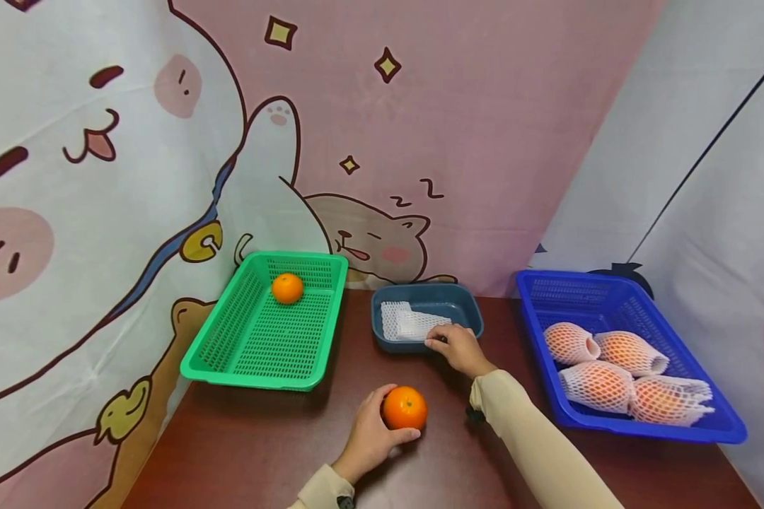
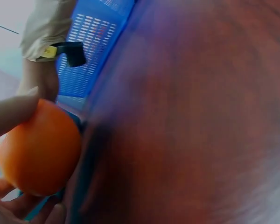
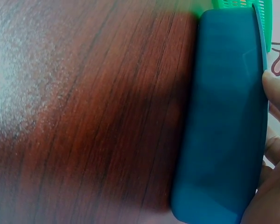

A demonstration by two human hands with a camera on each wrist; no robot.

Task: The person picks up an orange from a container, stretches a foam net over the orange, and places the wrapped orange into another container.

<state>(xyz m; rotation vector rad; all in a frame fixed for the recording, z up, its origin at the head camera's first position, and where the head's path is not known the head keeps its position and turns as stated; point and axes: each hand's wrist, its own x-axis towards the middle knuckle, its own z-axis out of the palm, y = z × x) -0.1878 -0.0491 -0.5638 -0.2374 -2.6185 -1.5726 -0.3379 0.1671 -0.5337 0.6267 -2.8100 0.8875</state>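
My left hand (image 1: 372, 431) grips an orange (image 1: 405, 408) from its left side, above the table, with the thumb near its front and the fingers behind it. In the left wrist view, that bare orange (image 2: 41, 148) sits between thumb and fingers. Over the near right edge of a dark teal tray (image 1: 385, 345) is my right hand (image 1: 461, 350), its fingers loosely bent and a gap showing at the thumb. White foam fruit nets (image 1: 414, 324) lie flat in the tray, one end close to those fingertips. In the right wrist view, the thumb is at the tray's rim (image 3: 265, 60).
A green basket (image 1: 255, 380) at the left holds one bare orange (image 1: 287, 288). On the right, a blue basket (image 1: 649, 429) holds several fruits in foam nets (image 1: 598, 385). The brown table (image 1: 261, 438) meets a printed cloth backdrop (image 1: 484, 141) behind the containers.
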